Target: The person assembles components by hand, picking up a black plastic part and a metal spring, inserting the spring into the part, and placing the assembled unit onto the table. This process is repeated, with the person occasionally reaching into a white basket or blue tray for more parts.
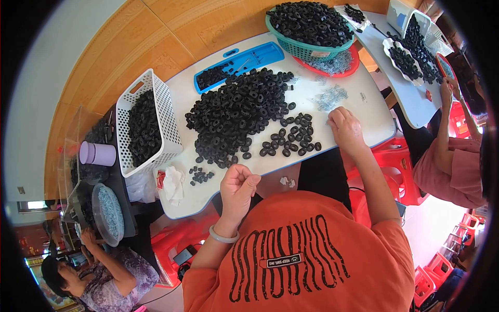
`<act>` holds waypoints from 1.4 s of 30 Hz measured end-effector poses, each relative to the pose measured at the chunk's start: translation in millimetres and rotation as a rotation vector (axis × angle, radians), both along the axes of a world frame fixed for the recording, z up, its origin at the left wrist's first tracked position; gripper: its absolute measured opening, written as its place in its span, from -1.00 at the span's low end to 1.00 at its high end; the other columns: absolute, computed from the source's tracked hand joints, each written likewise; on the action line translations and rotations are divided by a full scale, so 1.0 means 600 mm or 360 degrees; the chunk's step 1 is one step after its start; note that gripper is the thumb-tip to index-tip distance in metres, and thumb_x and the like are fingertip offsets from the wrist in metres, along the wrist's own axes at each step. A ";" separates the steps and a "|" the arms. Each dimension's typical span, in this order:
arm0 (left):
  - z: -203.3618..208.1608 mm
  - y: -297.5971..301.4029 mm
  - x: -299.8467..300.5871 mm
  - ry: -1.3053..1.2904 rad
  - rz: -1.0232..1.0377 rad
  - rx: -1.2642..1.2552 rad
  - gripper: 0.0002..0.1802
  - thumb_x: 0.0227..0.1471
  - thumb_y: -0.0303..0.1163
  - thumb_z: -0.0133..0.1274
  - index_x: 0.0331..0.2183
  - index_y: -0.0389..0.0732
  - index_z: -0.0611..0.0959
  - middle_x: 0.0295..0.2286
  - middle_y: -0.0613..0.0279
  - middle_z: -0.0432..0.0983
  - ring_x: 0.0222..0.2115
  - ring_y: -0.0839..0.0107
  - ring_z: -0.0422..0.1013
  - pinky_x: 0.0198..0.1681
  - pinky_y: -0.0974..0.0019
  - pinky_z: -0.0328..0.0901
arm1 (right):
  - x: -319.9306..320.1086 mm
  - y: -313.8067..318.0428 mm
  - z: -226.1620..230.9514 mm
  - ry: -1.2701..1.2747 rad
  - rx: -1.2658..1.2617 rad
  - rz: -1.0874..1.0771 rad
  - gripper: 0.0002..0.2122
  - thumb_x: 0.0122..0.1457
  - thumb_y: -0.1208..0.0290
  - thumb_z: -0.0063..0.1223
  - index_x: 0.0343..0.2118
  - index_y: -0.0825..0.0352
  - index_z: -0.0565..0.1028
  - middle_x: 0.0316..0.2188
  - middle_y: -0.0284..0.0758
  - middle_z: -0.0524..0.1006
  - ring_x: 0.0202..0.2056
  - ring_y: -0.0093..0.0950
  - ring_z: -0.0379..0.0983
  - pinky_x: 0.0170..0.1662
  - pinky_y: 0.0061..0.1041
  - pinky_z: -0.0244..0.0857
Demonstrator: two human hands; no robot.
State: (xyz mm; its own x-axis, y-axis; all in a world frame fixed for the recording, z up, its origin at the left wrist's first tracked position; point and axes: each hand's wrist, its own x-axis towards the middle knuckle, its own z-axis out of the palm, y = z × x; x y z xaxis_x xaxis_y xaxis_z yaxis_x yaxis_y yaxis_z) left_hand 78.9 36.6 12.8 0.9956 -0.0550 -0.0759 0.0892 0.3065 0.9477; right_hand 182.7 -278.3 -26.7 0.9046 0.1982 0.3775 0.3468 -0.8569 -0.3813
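My left hand (pixel 238 193) is curled closed just off the near edge of the white table (pixel 366 117); whatever it may hold is hidden in the fingers. On the right, my right hand (pixel 346 130) is over the tabletop with its fingers drawn together, beside scattered small clear pieces (pixel 331 98). What sits between those fingertips is too small to make out. A large heap of black plastic parts (pixel 234 112) covers the table's middle. Between the heap and my right hand lie several rounded black pieces (pixel 291 136). Small black bits (pixel 200 174) lie nearer my left.
Behind the heap lies a blue tray (pixel 262 53). A green basket (pixel 306 50) of black parts rests on a red basin (pixel 354 66). At left stand a white basket (pixel 167 143) and a tissue (pixel 174 186). Co-workers sit left (pixel 117 270) and right (pixel 457 166).
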 end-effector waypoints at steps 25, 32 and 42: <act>0.021 -0.041 0.026 -0.0136 -0.0314 0.0239 -0.78 0.17 -0.46 -0.05 -0.14 -0.31 0.51 -0.45 0.36 0.33 -0.55 0.66 0.27 -0.48 0.55 0.26 | 0.002 0.012 0.015 0.0706 0.2103 -0.0061 -0.88 0.03 0.61 0.08 -0.34 0.43 0.52 -0.54 -0.43 0.47 -0.59 -0.70 0.30 -0.51 -0.70 0.18; 0.066 -0.121 0.076 -0.0845 -0.0135 0.0717 -0.72 -0.01 -0.52 0.14 -0.19 -0.28 0.53 -0.44 0.27 0.31 -0.54 0.57 0.25 -0.49 0.51 0.20 | -0.065 0.072 0.126 0.1044 0.2529 0.0191 -0.90 0.04 0.63 0.06 -0.35 0.43 0.52 -0.53 -0.37 0.50 -0.60 -0.68 0.32 -0.52 -0.72 0.17; 0.119 -0.124 0.059 -0.1362 0.0000 0.0874 -0.70 -0.15 -0.66 0.19 -0.26 -0.31 0.58 -0.47 0.16 0.44 -0.57 0.34 0.39 -0.57 0.41 0.27 | -0.126 0.110 0.184 0.1168 0.2575 0.0566 -0.89 0.05 0.68 0.07 -0.35 0.40 0.54 -0.47 -0.37 0.53 -0.55 -0.69 0.34 -0.49 -0.72 0.21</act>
State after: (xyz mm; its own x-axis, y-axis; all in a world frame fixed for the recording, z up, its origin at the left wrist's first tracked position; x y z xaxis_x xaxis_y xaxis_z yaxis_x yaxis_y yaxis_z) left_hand 114.4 -37.6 84.3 0.7277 -0.2268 0.6474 -0.6850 -0.1903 0.7033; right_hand 107.4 -212.5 83.6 0.9590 0.2804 -0.0402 -0.1937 0.5452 -0.8156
